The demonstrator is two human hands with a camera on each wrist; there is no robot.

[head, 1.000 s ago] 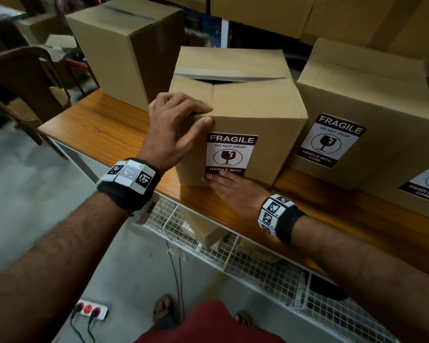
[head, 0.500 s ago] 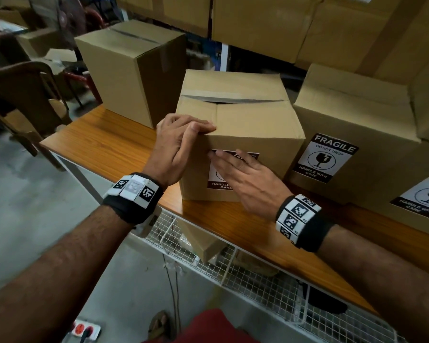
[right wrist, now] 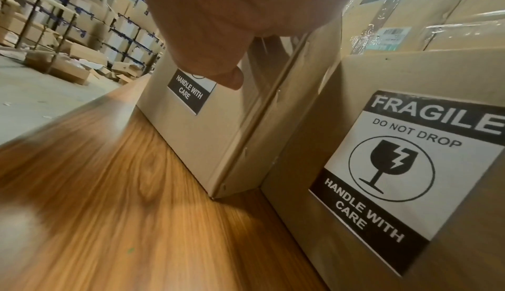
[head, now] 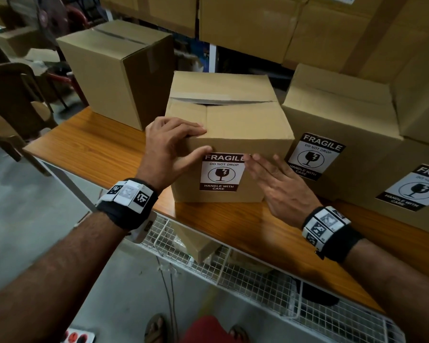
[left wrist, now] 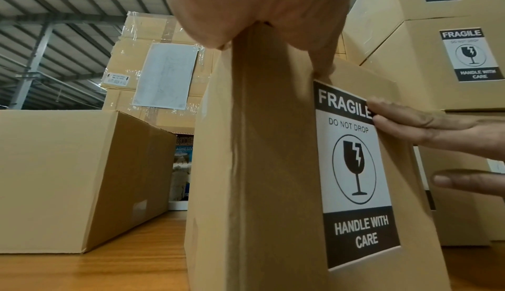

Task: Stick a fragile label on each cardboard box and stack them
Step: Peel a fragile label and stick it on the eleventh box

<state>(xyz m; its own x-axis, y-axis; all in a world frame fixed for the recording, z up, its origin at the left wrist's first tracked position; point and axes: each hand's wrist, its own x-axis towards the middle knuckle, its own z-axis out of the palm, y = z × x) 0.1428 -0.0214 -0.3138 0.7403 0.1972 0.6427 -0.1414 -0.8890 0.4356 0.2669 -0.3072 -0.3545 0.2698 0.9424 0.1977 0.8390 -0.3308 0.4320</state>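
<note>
The middle cardboard box [head: 229,134] is being stood on the wooden table [head: 92,147], near its front edge, with its top flaps slightly parted along the seam. The box's upper left front corner is being gripped by the left hand [head: 170,147]: the fingers are being curled over the top edge while the thumb is being pressed on the front face, touching the upper left corner of the fragile label [head: 221,172]. The label is being carried flat on the front face, reading FRAGILE, DO NOT DROP, HANDLE WITH CARE. The right hand [head: 281,186] is being held flat and spread against the front face, its straight fingertips [left wrist: 382,112] being laid on the label's right edge at the black header; nothing is being grasped by it. Just to the right, a second labelled box [head: 337,134] is being stood almost against the first, and a third label [head: 416,188] is being shown on a box further right. An unlabelled box [head: 114,70] is being stood behind and to the left, apart from the others. A white wire rack [head: 258,273] is being seen below the table edge.
</note>
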